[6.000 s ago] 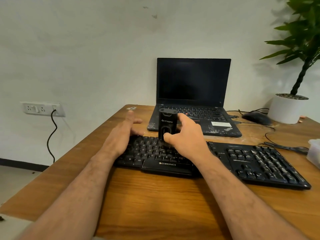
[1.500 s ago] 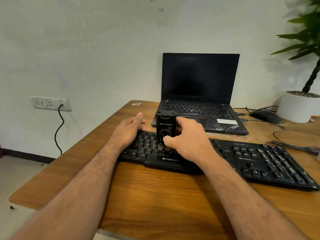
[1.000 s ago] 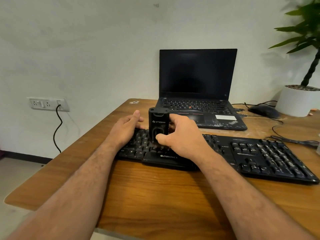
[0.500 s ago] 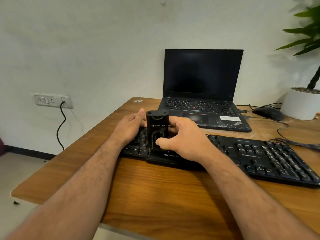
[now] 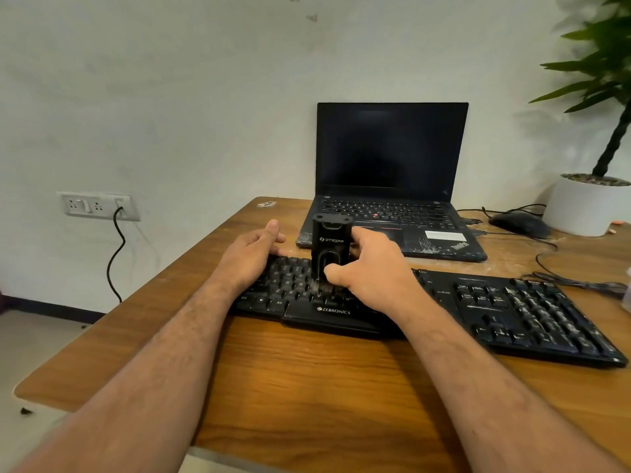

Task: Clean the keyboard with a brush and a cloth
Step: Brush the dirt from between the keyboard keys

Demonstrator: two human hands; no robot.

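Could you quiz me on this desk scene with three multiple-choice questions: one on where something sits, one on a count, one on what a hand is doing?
1. Where is the black computer mouse?
A. Between the open black laptop and the white plant pot
B. On the black Zebronics keyboard
C. On the floor

2. How many keyboards show, counting the laptop's own?
A. One
B. Two
C. Four

3. What is the right hand doing?
A. Lying flat on the wooden desk
B. Gripping the upright black brush tool
C. Typing

Answers: 1 A, it lies right of the laptop near the pot. 2 B, the desk keyboard plus the laptop's. 3 B, fingers curl round the tool while the left hand rests on the keys.
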